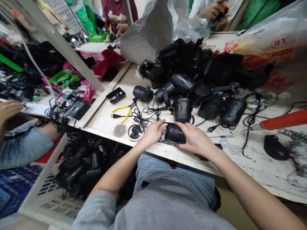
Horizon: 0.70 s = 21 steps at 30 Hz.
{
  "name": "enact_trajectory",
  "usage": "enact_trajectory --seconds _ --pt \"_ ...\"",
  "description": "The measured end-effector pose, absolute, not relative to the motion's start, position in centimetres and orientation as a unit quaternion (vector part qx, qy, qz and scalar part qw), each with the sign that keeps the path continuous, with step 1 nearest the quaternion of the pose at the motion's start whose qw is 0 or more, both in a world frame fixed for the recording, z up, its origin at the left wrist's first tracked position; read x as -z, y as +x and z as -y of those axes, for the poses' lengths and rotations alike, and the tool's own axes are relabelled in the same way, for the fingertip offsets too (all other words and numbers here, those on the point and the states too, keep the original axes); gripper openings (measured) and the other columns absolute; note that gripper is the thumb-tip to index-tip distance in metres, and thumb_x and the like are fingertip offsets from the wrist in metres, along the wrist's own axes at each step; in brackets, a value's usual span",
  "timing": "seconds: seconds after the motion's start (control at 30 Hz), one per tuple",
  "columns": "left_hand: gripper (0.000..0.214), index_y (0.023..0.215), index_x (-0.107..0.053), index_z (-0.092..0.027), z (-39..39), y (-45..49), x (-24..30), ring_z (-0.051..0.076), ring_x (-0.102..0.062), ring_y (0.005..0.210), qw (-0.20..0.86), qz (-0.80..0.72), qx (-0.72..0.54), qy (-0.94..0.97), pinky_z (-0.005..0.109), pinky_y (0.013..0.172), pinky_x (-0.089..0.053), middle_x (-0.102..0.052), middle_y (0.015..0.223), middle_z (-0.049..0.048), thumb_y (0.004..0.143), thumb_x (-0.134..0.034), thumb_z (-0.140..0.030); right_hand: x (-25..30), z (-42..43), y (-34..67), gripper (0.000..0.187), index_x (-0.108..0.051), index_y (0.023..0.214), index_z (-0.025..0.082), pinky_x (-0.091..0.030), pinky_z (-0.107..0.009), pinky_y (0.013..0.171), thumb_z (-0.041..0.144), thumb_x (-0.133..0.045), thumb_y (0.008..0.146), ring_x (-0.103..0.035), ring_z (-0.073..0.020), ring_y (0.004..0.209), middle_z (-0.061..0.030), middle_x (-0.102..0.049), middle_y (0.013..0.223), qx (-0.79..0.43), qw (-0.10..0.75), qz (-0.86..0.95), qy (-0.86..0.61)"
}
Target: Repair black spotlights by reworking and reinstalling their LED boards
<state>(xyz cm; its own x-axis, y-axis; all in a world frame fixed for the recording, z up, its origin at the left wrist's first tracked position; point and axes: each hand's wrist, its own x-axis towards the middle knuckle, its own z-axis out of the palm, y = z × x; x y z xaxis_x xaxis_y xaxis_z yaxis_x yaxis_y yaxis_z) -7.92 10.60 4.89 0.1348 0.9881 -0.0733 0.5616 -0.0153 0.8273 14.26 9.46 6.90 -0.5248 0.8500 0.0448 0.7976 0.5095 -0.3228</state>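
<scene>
Near the front edge of the worktable, I hold a black cylindrical housing [175,133] with slots in its side, lying roughly sideways. My right hand [194,138] is wrapped round its right end. At the other end, the fingers of my left hand [153,132] are closed on its rim, where a small pale, shiny part shows; the fingers partly hide it. Just behind stands a similar slotted housing [182,109]. Left of my hands are a roll of tape [129,136] with small black discs inside its ring, a round dish of small screws [119,130] and yellow-handled pliers [122,109].
Several black housings with cords are heaped at the back [182,60]. An orange-handled tool [283,119] juts in from the right. A black tray-like part [115,95] lies back left. Below left, a white crate [55,204] holds black parts. Other people sit across and to the left.
</scene>
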Motion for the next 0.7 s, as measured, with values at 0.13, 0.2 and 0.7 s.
enact_trajectory --seconds 0.13,0.2,0.7 --pt "0.034 0.120 -0.074 -0.020 -10.6 -8.4 -5.8 0.019 -0.070 0.080 0.566 -0.562 -0.339 0.499 0.032 0.075 -0.059 -0.075 0.093 0.0053 0.087 -0.066 -0.028 -7.3 -8.7 14.3 0.073 -0.051 0.140 0.017 -0.059 -0.045 0.079 0.033 -0.069 0.071 -0.070 -0.0314 0.095 -0.0137 -0.069 0.114 -0.124 0.162 0.860 -0.467" --pt "0.036 0.116 -0.075 -0.019 -10.8 -8.6 -6.5 0.016 -0.068 0.072 0.640 -0.535 -0.350 0.426 0.028 0.067 -0.058 -0.074 0.088 0.0043 0.081 -0.071 -0.025 -8.0 -8.4 14.3 0.071 -0.051 0.139 0.018 -0.060 -0.046 0.081 0.033 -0.070 0.072 -0.070 -0.0309 0.095 -0.0131 -0.071 0.113 -0.111 0.196 0.862 -0.455" --pt "0.031 0.076 -0.066 -0.014 -12.3 -10.0 -8.1 0.014 -0.061 0.057 0.733 -0.510 -0.336 0.299 0.026 0.058 -0.052 -0.064 0.063 0.0028 0.076 -0.081 -0.041 -11.8 -9.2 12.9 0.085 -0.040 0.147 0.022 -0.059 -0.051 0.090 0.037 -0.080 0.074 -0.066 -0.0327 0.107 -0.0140 -0.060 0.121 -0.159 0.198 0.879 -0.403"
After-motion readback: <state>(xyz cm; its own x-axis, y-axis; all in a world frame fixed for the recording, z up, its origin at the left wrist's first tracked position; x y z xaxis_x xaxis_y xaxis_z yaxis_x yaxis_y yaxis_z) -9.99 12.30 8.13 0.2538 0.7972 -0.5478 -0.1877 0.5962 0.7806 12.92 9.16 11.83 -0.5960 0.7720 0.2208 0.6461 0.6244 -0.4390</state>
